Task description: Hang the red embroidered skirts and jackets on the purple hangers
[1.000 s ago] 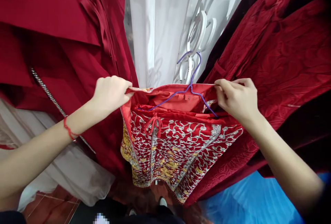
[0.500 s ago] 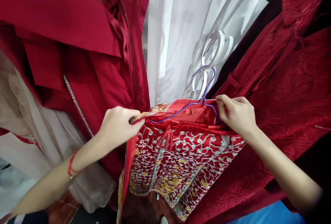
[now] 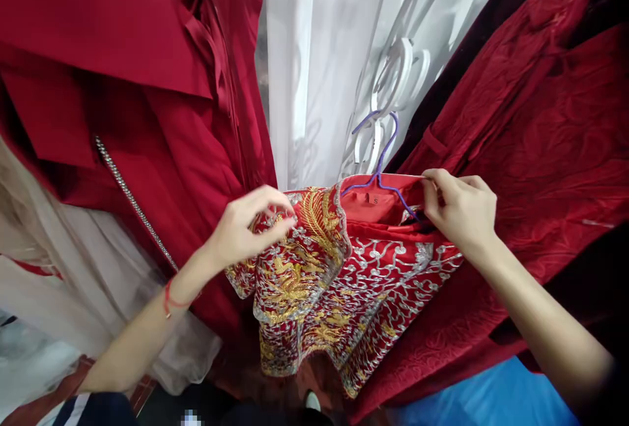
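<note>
A red jacket (image 3: pixel 314 288), thickly embroidered in gold and silver, hangs in front of me on a thin purple wire hanger (image 3: pixel 377 175). Its red lining shows at the neck, with a small "S" label (image 3: pixel 375 200). My right hand (image 3: pixel 462 210) pinches the jacket's top edge on the right, between thumb and fingers. At the jacket's left shoulder is my left hand (image 3: pixel 253 226), thumb and fingers apart, lying against the embroidered cloth. A front panel lies folded over on the left, covering part of the lining.
Plain red garments (image 3: pixel 147 105) hang close on the left, one with a beaded strip (image 3: pixel 132 200). Pale sheer fabric (image 3: pixel 98 282) hangs below them. White ring-topped hangers (image 3: pixel 393 75) stand before a white curtain (image 3: pixel 319 65). A patterned red garment (image 3: pixel 555 170) fills the right, with blue material (image 3: pixel 472 396) beneath.
The left front panel, earlier held up and pulled open by my left hand, now lies folded across the jacket. My left hand has loosened its grip. My right hand still pinches the edge.
</note>
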The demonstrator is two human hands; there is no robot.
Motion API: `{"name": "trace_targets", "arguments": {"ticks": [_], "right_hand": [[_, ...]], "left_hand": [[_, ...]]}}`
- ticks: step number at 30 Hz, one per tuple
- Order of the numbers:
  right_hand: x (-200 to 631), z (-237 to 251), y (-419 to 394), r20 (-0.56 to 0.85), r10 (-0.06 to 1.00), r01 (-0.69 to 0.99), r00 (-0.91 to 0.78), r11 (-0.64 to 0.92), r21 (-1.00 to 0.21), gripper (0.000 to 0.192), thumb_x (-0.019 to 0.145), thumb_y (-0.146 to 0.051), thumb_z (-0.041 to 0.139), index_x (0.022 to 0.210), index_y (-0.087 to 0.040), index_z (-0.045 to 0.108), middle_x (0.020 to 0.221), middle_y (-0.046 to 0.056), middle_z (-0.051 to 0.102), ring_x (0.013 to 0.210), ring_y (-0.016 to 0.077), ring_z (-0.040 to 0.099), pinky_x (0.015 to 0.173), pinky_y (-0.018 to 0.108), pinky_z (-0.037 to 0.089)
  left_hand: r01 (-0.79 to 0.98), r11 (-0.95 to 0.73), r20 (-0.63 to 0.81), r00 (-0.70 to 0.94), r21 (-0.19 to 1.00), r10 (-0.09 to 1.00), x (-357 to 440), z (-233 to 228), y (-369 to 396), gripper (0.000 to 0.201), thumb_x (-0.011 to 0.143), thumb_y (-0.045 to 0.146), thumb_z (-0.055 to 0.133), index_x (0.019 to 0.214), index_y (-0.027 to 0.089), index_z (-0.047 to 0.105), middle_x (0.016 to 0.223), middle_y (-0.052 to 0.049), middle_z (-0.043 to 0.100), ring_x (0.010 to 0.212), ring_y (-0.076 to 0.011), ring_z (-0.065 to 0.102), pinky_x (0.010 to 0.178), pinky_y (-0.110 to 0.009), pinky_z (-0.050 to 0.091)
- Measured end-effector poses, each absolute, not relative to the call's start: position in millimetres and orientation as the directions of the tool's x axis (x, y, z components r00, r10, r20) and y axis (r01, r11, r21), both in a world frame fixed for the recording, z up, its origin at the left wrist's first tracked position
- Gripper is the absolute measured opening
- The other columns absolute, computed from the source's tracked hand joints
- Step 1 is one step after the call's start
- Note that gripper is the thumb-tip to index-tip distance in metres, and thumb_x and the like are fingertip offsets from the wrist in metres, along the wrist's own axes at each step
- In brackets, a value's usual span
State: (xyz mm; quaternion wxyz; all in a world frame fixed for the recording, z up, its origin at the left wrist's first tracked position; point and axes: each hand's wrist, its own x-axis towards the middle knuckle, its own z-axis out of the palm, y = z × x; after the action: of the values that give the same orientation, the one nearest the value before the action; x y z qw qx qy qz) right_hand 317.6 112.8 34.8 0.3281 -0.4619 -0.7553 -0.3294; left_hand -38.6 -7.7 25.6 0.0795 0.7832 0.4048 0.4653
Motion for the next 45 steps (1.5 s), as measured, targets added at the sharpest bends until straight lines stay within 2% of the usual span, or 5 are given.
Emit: {"name": "trace_targets", "arguments": {"ticks": [8, 26, 32, 38, 45], "right_hand": [[312.1, 40.2, 113.7, 0.779, 0.519, 0.914, -0.353, 0.37, 0.168, 0.03, 0.098, -0.032, 0.039, 0.1, -0.018, 0.065, 0.077, 0.009, 0.074, 0.062, 0.0189, 0.058, 0.075, 0.029, 0.039], [327.7, 29.4, 108.4, 0.779, 0.51, 0.914, -0.364, 0.358, 0.193, 0.037, 0.101, -0.034, 0.034, 0.104, -0.019, 0.067, 0.089, 0.01, 0.076, 0.067, 0.0217, 0.06, 0.077, 0.033, 0.038], [328.4, 17.0, 105.5, 0.712, 0.617, 0.921, -0.336, 0.373, 0.111, 0.039, 0.101, -0.036, 0.032, 0.106, -0.02, 0.067, 0.081, 0.011, 0.075, 0.068, 0.0236, 0.062, 0.076, 0.035, 0.041], [330.4, 14.0, 107.0, 0.765, 0.575, 0.93, -0.289, 0.358, 0.083, 0.04, 0.102, -0.036, 0.032, 0.108, -0.018, 0.067, 0.073, 0.008, 0.072, 0.065, 0.0223, 0.061, 0.074, 0.032, 0.041], [330.9, 14.1, 110.5, 0.752, 0.561, 0.906, -0.346, 0.407, 0.113, 0.033, 0.102, -0.037, 0.037, 0.102, -0.021, 0.066, 0.068, 0.005, 0.069, 0.059, 0.0201, 0.06, 0.066, 0.03, 0.039]], "left_hand": [[0.458, -0.379, 0.377, 0.1, 0.804, 0.921, -85.8, -34.8, 68.0, 0.072, 0.075, 0.082, 0.054, 0.083, 0.012, 0.07, 0.07, -0.006, 0.068, 0.06, -0.016, 0.058, 0.056, -0.027, 0.047], [0.999, 0.005, 0.652, -0.036, 0.049, 0.757, -63.8, 12.3, -8.5, 0.065, 0.081, 0.08, 0.049, 0.063, 0.02, 0.068, 0.051, -0.004, 0.059, 0.053, -0.0173, 0.053, 0.052, -0.029, 0.021], [0.863, -0.415, 0.625, 0.16, 0.287, 0.764, -61.7, 2.1, 19.3, 0.053, 0.082, 0.071, 0.06, 0.083, 0.02, 0.072, 0.095, -0.006, 0.072, 0.081, -0.0183, 0.064, 0.064, -0.027, 0.041], [0.671, -0.297, 0.24, 0.18, 0.68, 0.954, -78.5, -7.0, 59.7, 0.061, 0.076, 0.074, 0.06, 0.063, 0.014, 0.063, 0.053, 0.002, 0.053, 0.05, -0.0109, 0.043, 0.05, -0.025, 0.029], [0.873, -0.437, 0.375, 0.339, 0.218, 0.863, -33.2, 24.1, 31.6, 0.052, 0.082, 0.068, 0.061, 0.091, 0.018, 0.073, 0.073, -0.003, 0.068, 0.066, -0.0151, 0.057, 0.06, -0.026, 0.032]]}}
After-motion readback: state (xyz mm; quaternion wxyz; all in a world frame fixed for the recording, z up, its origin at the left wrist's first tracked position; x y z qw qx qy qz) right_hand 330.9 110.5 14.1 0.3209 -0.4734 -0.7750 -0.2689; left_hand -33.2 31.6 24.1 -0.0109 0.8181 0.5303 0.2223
